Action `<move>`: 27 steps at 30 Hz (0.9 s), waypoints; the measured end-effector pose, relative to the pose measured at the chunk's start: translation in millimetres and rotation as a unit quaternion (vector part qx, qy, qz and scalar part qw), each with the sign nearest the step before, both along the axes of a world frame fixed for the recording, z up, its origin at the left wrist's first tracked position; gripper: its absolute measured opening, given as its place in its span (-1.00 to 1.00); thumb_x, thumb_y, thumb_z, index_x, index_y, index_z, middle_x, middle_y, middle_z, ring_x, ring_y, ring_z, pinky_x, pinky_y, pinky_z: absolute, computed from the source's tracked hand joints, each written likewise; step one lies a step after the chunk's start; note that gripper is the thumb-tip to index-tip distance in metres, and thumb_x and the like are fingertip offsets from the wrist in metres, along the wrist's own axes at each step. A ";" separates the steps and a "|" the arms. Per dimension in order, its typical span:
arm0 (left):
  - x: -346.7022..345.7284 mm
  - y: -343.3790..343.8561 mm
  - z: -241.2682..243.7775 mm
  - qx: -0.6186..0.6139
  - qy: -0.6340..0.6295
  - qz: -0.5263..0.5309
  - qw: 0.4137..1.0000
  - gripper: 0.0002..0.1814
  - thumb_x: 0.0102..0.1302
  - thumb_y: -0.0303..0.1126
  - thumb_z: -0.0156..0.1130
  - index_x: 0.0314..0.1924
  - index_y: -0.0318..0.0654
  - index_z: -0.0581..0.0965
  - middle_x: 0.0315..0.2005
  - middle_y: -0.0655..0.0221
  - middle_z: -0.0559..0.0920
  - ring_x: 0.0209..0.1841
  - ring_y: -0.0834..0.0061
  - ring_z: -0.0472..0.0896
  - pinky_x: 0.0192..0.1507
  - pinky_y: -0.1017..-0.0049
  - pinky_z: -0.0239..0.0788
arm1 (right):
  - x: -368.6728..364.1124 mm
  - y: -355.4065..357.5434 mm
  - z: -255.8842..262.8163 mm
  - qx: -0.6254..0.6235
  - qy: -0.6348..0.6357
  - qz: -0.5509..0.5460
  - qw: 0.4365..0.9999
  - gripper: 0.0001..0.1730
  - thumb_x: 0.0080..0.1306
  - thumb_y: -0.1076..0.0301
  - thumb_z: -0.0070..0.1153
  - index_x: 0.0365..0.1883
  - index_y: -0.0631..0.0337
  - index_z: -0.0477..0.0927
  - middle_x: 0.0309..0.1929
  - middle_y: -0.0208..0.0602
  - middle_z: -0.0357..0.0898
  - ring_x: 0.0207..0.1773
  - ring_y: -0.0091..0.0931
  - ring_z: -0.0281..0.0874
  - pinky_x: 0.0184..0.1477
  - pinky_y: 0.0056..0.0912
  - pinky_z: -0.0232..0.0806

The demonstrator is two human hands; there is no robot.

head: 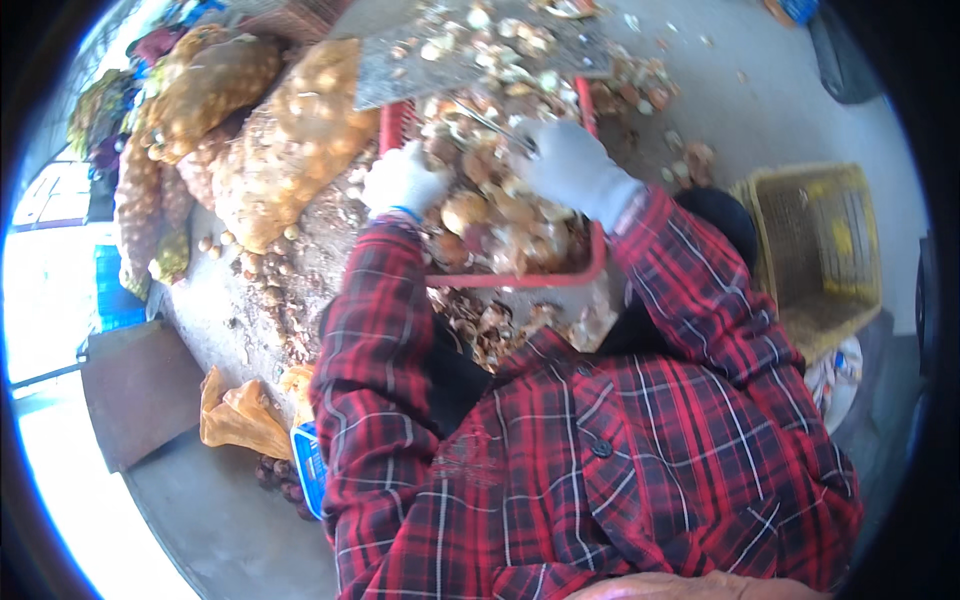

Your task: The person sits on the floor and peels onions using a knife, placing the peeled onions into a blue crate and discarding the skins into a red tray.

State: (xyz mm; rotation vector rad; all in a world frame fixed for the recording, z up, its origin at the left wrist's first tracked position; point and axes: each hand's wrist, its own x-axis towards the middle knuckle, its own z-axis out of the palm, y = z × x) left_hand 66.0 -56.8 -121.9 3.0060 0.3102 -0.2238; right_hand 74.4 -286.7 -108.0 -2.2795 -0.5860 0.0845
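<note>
My right hand (566, 165), in a white glove, is closed around the handle of a metal knife (484, 120), whose blade points up and left over a red plastic crate (517, 280). At the crate's left side is my left hand (405, 180), also in a white glove; whether it holds anything is hidden by blur and its own fingers. Onions (463, 212) with brown skins and loose peel fill the crate between and below my hands. Across the far end of the crate lies a grey board (382, 75) strewn with peeled onion pieces and skins.
Mesh sacks of onions (300, 135) lie at the left, with loose small onions (251, 262) beside them. A yellow plastic crate (825, 240) stands at the right. Onion skins (495, 322) litter the floor. An orange mesh bag (244, 420) and a blue basket (309, 469) are at lower left.
</note>
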 end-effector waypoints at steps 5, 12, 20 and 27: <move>1.9 -32.7 19.7 0.019 -0.038 0.042 0.998 -0.55 0.12 -0.01 0.18 -0.09 -0.11 0.65 -0.17 0.07 0.68 -0.08 0.13 0.67 -0.05 0.13 0.50 | -2.0 -11.6 -6.4 0.011 -0.008 -0.012 1.000 -0.72 0.24 0.19 0.13 -0.19 0.16 0.61 -0.30 0.03 0.64 -0.16 -0.10 0.62 -0.09 -0.05 0.44; -15.4 -4.6 10.4 -0.044 -0.104 0.073 0.991 -0.37 -0.03 -0.06 0.36 0.09 -0.11 0.54 -0.11 0.09 0.61 0.00 0.11 0.60 0.05 0.20 0.45 | -9.5 5.9 5.0 0.006 0.016 0.000 1.000 -0.72 0.22 0.23 0.13 -0.14 0.14 0.60 -0.31 -0.06 0.65 -0.16 -0.14 0.62 -0.10 -0.11 0.41; -54.0 -19.0 42.7 -0.812 -0.288 0.059 0.504 -0.21 -0.05 -0.63 0.35 0.25 -0.39 0.28 0.09 0.15 0.53 0.09 0.31 0.55 0.17 0.33 0.42 | -17.4 13.4 18.4 0.248 0.328 0.036 0.911 -0.77 0.33 0.35 0.08 -0.14 0.31 0.59 -0.42 -0.20 0.67 -0.66 -0.58 0.42 -0.62 -0.52 0.24; -80.5 -50.6 43.6 -0.799 -0.245 0.057 0.546 -0.11 0.01 -0.70 0.31 0.37 -0.28 0.17 0.20 0.19 0.43 0.21 0.40 0.46 0.18 0.43 0.37 | -23.7 26.0 7.7 0.389 0.376 0.056 0.839 -0.77 0.30 0.45 0.03 -0.11 0.32 0.59 -0.51 -0.37 0.57 -0.67 -0.61 0.39 -0.63 -0.53 0.24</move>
